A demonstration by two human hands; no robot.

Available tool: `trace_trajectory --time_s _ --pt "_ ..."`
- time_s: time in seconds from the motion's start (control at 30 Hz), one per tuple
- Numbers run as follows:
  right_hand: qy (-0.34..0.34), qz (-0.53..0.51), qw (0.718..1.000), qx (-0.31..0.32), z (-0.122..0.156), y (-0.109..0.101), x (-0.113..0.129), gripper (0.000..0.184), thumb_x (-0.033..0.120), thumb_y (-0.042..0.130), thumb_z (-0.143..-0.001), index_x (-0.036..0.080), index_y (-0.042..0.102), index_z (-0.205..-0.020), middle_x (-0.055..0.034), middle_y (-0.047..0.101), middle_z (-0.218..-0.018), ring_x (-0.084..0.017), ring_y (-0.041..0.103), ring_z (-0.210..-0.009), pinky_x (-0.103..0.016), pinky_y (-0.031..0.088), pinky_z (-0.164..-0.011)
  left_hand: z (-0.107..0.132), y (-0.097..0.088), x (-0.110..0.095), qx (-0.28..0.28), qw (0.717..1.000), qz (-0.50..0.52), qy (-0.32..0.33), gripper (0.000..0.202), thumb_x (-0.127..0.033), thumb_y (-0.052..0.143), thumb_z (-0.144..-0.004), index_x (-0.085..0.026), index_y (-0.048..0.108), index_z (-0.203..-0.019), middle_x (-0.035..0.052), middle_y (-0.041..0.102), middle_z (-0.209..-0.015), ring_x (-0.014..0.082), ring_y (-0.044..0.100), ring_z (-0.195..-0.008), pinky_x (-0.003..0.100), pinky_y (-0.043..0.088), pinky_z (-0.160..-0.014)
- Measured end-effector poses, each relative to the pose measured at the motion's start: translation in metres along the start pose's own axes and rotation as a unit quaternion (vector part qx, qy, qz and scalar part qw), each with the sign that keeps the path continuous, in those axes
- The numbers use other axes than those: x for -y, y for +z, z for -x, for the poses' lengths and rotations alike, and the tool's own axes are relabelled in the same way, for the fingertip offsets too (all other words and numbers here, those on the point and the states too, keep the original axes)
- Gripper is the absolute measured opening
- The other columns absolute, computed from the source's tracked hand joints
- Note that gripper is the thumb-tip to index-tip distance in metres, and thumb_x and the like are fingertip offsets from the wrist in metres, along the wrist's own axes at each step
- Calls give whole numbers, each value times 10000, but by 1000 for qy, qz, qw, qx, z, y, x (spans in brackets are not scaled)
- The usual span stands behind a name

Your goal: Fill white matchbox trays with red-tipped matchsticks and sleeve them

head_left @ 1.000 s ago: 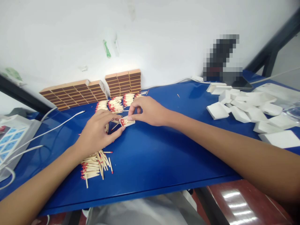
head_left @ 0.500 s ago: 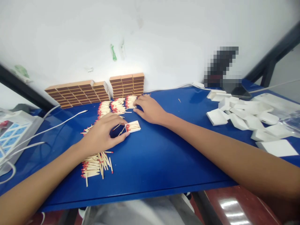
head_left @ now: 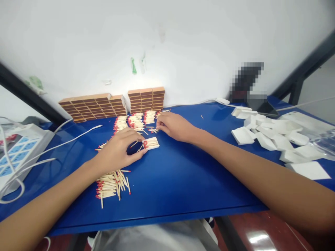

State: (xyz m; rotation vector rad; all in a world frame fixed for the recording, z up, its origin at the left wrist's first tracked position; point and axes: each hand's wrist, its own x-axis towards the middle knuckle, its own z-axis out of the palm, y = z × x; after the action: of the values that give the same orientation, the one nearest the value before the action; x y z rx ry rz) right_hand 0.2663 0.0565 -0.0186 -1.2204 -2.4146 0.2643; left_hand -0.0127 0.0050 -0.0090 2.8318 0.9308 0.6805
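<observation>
A small white matchbox tray (head_left: pixel 151 143) filled with red-tipped matches lies on the blue table (head_left: pixel 183 181). My left hand (head_left: pixel 119 150) rests beside it, its fingertips holding the tray's left end. My right hand (head_left: pixel 174 126) lies just behind the tray, fingers pinched on a few loose matches (head_left: pixel 153 130) next to the rows of matches (head_left: pixel 134 121) near the wall. A loose heap of matches (head_left: pixel 111 184) lies under my left wrist.
Stacked brown matchbox sleeves (head_left: pixel 112 104) line the wall. White empty trays (head_left: pixel 272 136) are scattered at right. A power strip (head_left: pixel 15 153) with white cables (head_left: pixel 65 143) sits at left. The table's front edge runs close to me.
My right hand let go of the tray, reached back to the match rows and has drawn a few matches toward the tray. My left hand has stayed on the tray.
</observation>
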Motion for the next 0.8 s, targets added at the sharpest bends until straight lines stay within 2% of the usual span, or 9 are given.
trace_trajectory --time_s 0.07,0.17,0.27,0.43,0.57,0.67,0.8 --pt "6 -3 1000 14 1 -3 3 95 207 721 -1082 145 720 -1009 -98 725 -1046 -205 613 -975 -298 399 -858 0 0 1 1 1000 -1 4 245 -428 693 -1094 -206 758 -1177 85 811 -1127 264 743 -1060 422 586 -953" --pt "37 -11 997 60 2 -3 10 165 289 790 -1058 150 712 -1015 -82 731 -1009 -191 594 -911 -292 377 -798 0 1 3 1 1000 -1 1 244 -425 701 -1087 -205 760 -1173 87 815 -1123 269 746 -1059 426 589 -952" --pt "50 -11 995 90 4 -2 14 169 259 743 -1087 156 694 -962 -69 727 -950 -177 566 -856 -295 345 -762 2 3 5 -1 1000 1 -6 253 -434 710 -1078 -210 762 -1183 93 816 -1138 273 747 -1074 433 594 -966" --pt "47 -29 995 89 4 -15 13 180 237 735 -1083 150 682 -935 -66 723 -947 -164 557 -833 -287 345 -771 3 4 6 1 1000 0 -7 266 -447 710 -1083 -208 758 -1189 99 810 -1148 273 739 -1080 436 595 -966" --pt "4 -93 992 87 6 -24 23 161 262 740 -1071 155 700 -957 -34 708 -900 -150 555 -793 -276 338 -744 3 3 4 -1 1000 1 -7 258 -436 713 -1083 -210 757 -1201 100 803 -1150 276 736 -1085 435 591 -966" --pt "-16 -95 990 103 10 -17 36 124 197 739 -1051 152 698 -944 -34 709 -904 -146 558 -809 -274 334 -755 4 2 3 2 1000 5 -11 253 -433 714 -1081 -213 756 -1199 106 795 -1152 280 733 -1083 439 591 -966" --pt "-31 -80 993 84 12 -6 43 149 183 729 -1059 154 684 -920 -34 697 -911 -145 536 -828 -275 336 -786 3 3 2 0 1000 8 -5 251 -432 708 -1087 -206 753 -1189 99 793 -1122 276 729 -1060 438 588 -954"
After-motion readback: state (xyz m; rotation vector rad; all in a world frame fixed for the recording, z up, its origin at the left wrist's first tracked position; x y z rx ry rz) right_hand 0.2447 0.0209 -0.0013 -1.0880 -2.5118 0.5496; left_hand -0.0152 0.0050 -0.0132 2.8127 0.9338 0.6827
